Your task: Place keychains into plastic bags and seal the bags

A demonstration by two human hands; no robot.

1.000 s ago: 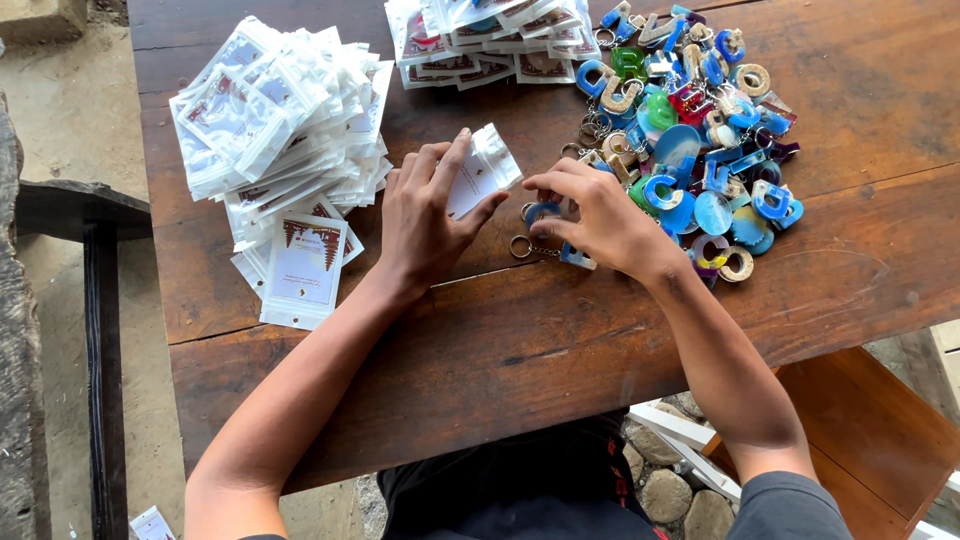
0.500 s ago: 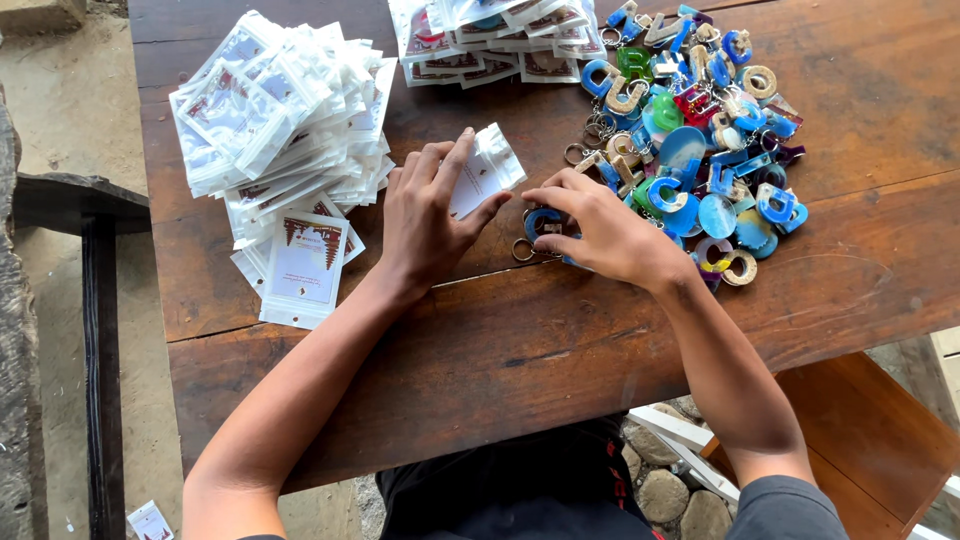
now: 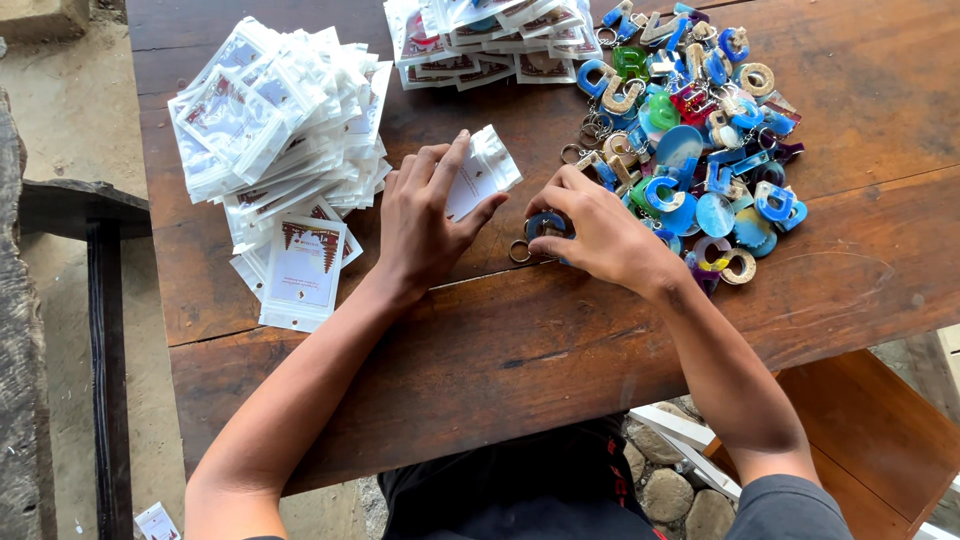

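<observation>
My left hand point(image 3: 425, 220) holds a small white packet point(image 3: 482, 178) against the brown wooden table point(image 3: 560, 340), fingers spread over it. Just to its right, my right hand point(image 3: 598, 233) pinches a blue letter-shaped keychain point(image 3: 545, 224) with a metal ring point(image 3: 520, 251) lying on the table. The two hands are almost touching at the table's middle. Right of my right hand spreads a pile of colourful letter keychains point(image 3: 700, 130), blue, green, red and tan.
A big heap of white packets point(image 3: 270, 120) lies at the left, one printed packet point(image 3: 305, 265) nearest the front. Another stack of packets point(image 3: 480, 40) sits at the far edge. A dark bench point(image 3: 95, 300) stands left; a wooden stool point(image 3: 880, 430) and stones are lower right.
Both hands stay in nearly the same place. My right-hand fingers have shifted slightly on the blue keychain beside the packet.
</observation>
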